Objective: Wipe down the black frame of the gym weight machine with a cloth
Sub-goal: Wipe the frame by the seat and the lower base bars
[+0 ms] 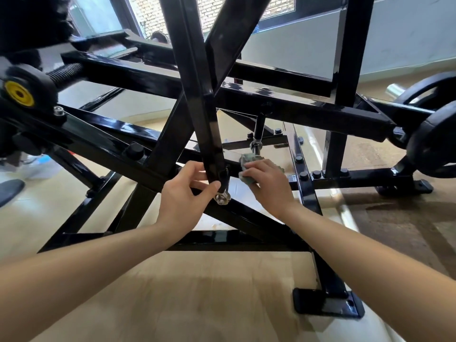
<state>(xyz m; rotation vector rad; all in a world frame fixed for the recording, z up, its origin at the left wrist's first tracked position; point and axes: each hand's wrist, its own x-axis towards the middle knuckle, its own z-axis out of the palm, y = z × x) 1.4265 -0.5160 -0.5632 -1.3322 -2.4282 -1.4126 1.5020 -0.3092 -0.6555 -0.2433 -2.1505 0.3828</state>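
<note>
The weight machine's glossy black frame [153, 82] fills the view with crossing square tubes. A steep black bar [204, 124] comes down the middle and ends at a silver bolt [222, 199]. My left hand [183, 193] grips the lower end of that bar, thumb in front and fingers behind. A grey-green cloth [249, 160] is bunched under my right hand [267, 183], which presses it onto a low black bar just right of the steep one. Most of the cloth is hidden by the fingers.
Black weight plates [434, 141] hang on the machine at the right. A pivot with a yellow cap [19, 93] and a spring sits at the left. The frame's foot [325, 304] rests on the beige wooden floor [197, 292]. A window is behind.
</note>
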